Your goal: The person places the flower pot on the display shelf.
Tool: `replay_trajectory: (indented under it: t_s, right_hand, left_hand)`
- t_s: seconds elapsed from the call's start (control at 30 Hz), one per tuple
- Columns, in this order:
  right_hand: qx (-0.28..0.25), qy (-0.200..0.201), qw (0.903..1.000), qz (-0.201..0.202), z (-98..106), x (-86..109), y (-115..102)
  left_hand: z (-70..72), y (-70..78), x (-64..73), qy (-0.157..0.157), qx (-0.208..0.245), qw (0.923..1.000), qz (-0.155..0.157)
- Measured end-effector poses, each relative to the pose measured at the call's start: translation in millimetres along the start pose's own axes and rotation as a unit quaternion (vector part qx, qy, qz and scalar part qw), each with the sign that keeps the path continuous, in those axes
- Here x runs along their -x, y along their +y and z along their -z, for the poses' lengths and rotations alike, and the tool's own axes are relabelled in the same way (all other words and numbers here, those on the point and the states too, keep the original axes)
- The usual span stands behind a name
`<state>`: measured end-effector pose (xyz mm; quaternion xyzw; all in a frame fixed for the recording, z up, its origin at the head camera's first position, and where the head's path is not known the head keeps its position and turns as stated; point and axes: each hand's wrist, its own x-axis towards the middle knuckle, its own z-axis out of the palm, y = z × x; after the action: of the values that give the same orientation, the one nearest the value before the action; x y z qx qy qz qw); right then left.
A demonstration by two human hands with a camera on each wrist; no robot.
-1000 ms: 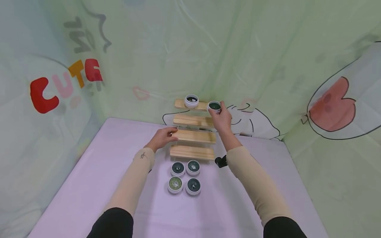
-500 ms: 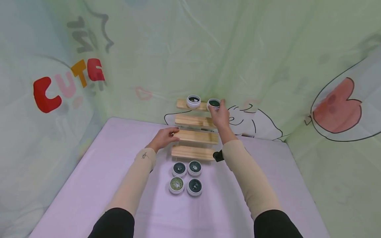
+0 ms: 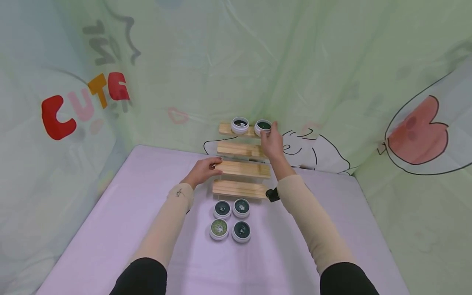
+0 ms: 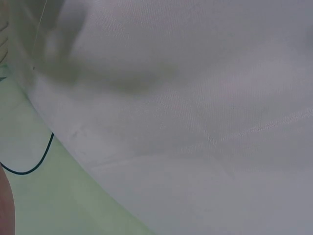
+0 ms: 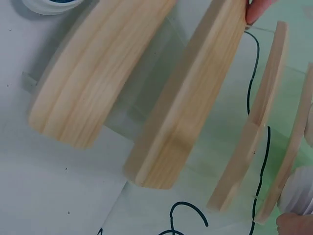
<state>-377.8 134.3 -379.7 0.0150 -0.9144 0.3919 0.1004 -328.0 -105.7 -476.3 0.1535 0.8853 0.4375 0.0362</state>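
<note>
A four-step wooden display rack (image 3: 241, 189) stands on the cloth-covered table. My right hand (image 3: 273, 143) holds a small round white jar (image 3: 263, 126) with a dark green top between thumb and fingers, at the right of the highest step. In the right wrist view that jar (image 5: 299, 191) is right at the step's surface, with a fingertip (image 5: 293, 224) against it. Another white jar (image 3: 240, 125), dark inside, sits to its left on the same step. My left hand (image 3: 203, 171) grips the left end of the second step from the bottom.
Several more white jars stand in front of the rack, one with a lighter green top (image 3: 219, 228) and others dark (image 3: 241, 230). Printed fabric walls (image 3: 191, 61) enclose the table (image 3: 287, 246) at the back and sides.
The jar in my right hand has moved slightly left and back, closer to the other jar on the highest step. My left hand keeps its hold on the rack.
</note>
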Motion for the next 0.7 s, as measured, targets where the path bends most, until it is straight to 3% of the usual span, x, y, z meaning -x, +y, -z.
replay_trajectory:
  t_s: [0.33,0.5,0.7]
  right_hand:
    - [-0.047,0.029,0.9979,0.034,-3.4,40.6,13.5]
    - [-0.090,-0.003,0.9958,0.014,-6.4,70.6,22.0]
    - [-0.101,-0.021,0.9946,-0.010,-11.5,102.9,38.1]
  left_hand:
    - [0.4,-7.0,-4.3,-0.004,0.001,1.0000,0.000]
    - [1.0,-6.4,-3.0,-0.007,0.011,0.9999,0.001]
    - [1.6,-3.9,-0.9,-0.008,0.016,0.9998,-0.008]
